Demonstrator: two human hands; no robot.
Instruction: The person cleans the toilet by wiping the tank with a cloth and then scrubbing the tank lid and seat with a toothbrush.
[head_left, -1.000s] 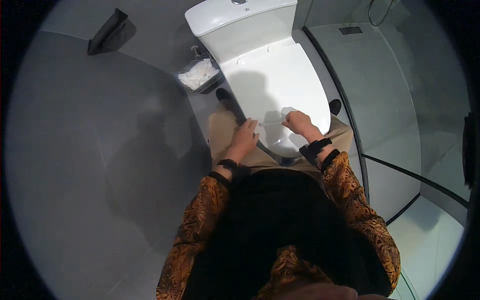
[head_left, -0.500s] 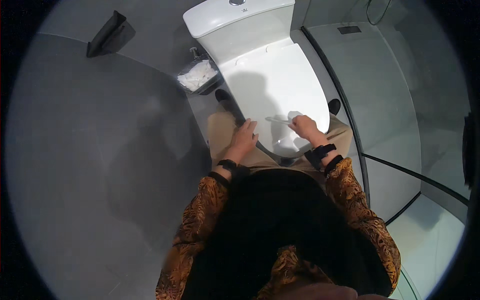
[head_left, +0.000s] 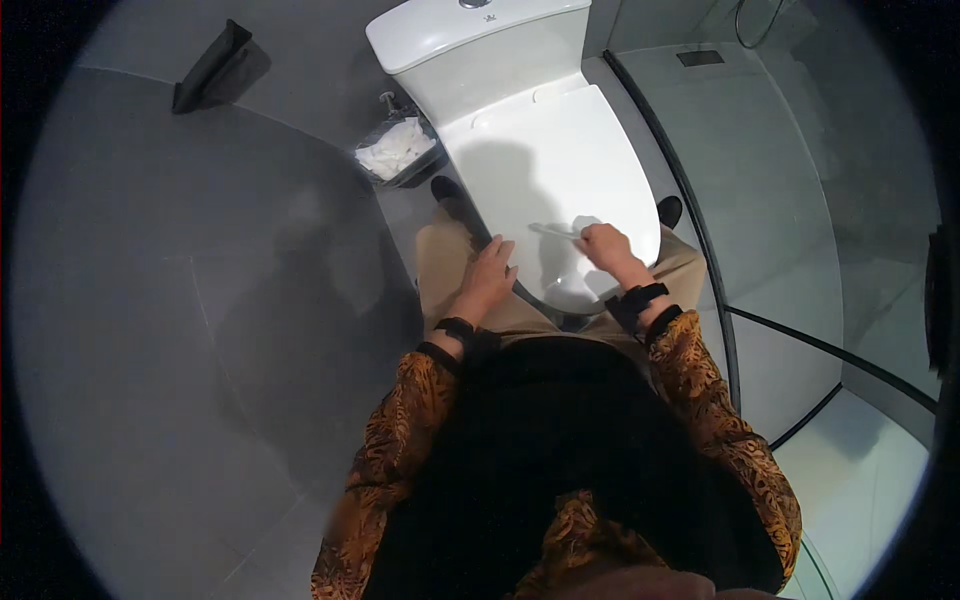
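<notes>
A white toilet lid (head_left: 610,160) lies down in front of me, its rounded end between my knees. My right hand (head_left: 608,247) is closed around a slim white stick-like tool (head_left: 552,231), which points left across the lid near the rounded end. What its tip is like is too small to tell. My left hand (head_left: 490,268) rests at the lid's left edge, fingers stretched out and holding nothing. Dark straps circle both wrists.
Behind the lid stands the white cistern (head_left: 490,60). A small bin (head_left: 410,170) with crumpled white paper is left of it. A dark holder (head_left: 212,68) sits at the left wall. On the right, a black-edged shower screen (head_left: 690,200) borders a floor drain (head_left: 700,58).
My right hand and the white tool have shifted slightly, the tool's tip a little farther from me. My left hand stays at the lid's edge.
</notes>
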